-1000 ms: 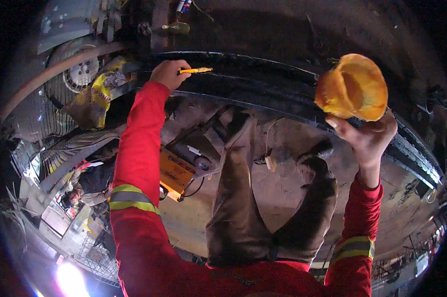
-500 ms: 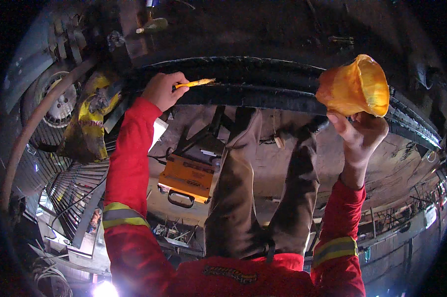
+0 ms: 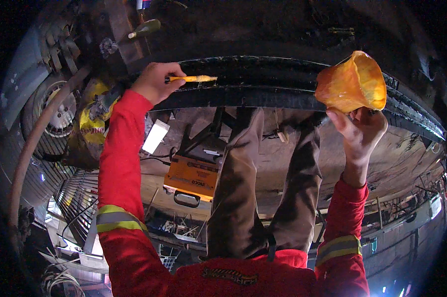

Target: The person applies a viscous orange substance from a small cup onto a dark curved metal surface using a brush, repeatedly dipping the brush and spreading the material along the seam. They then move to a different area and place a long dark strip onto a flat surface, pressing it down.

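A yellow sack (image 3: 92, 123) slumps at far left. The left hand (image 3: 154, 81), in a red sleeve, grips a slim yellow marker (image 3: 191, 78) against a dark tyre (image 3: 263, 86). Below sits an orange boxy machine case (image 3: 191, 177). The right hand (image 3: 360, 129) holds up a crumpled orange plastic cup (image 3: 352, 83).

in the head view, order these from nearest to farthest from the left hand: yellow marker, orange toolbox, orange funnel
1. yellow marker: gripped in the left hand, tip pointing right along the black beam.
2. orange toolbox: below the hand, beside the left trouser leg.
3. orange funnel: far right, held by the right hand.
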The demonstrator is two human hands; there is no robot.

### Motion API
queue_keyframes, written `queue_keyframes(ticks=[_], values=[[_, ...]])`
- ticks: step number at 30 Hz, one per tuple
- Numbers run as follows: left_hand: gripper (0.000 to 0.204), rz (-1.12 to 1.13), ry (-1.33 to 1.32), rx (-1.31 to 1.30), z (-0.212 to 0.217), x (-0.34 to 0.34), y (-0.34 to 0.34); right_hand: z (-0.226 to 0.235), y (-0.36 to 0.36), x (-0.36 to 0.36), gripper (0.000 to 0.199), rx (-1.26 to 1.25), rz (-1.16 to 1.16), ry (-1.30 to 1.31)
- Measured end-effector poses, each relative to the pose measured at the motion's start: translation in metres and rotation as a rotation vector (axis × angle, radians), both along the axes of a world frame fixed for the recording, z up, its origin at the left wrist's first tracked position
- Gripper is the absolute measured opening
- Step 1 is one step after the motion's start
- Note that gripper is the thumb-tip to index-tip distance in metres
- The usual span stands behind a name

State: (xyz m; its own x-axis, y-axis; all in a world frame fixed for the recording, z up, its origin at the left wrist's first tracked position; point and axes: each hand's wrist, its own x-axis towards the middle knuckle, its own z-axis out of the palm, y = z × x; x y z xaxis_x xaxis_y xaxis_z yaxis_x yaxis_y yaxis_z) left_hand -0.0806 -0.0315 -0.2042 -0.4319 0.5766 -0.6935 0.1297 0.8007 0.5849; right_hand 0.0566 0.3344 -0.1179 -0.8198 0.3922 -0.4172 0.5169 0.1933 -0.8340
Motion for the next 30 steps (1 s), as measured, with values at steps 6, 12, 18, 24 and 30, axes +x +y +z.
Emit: queue_keyframes(ticks=[6, 12, 18, 24, 30], values=[[0.017, -0.107, -0.059, -0.069, 0.000, 0.003, 0.019, -0.001, -0.004, 0.001, 0.037, 0.001, -0.021, -0.028], [0.013, -0.088, -0.281, -0.021, 0.025, -0.014, 0.000, 0.002, -0.012, -0.002, 0.037, -0.040, -0.025, -0.048], [0.020, 0.474, -0.133, -0.117, 0.057, 0.005, -0.095, 0.004, -0.022, -0.004, 0.041, -0.055, -0.028, -0.060], [0.022, 1.122, -0.111, -0.128, 0.057, 0.120, -0.135, -0.002, -0.036, -0.009, 0.040, -0.051, 0.030, -0.048], [0.020, 1.686, -0.211, -0.051, 0.013, 0.204, -0.075, 0.019, -0.053, -0.022, 0.034, 0.038, 0.264, -0.037]])
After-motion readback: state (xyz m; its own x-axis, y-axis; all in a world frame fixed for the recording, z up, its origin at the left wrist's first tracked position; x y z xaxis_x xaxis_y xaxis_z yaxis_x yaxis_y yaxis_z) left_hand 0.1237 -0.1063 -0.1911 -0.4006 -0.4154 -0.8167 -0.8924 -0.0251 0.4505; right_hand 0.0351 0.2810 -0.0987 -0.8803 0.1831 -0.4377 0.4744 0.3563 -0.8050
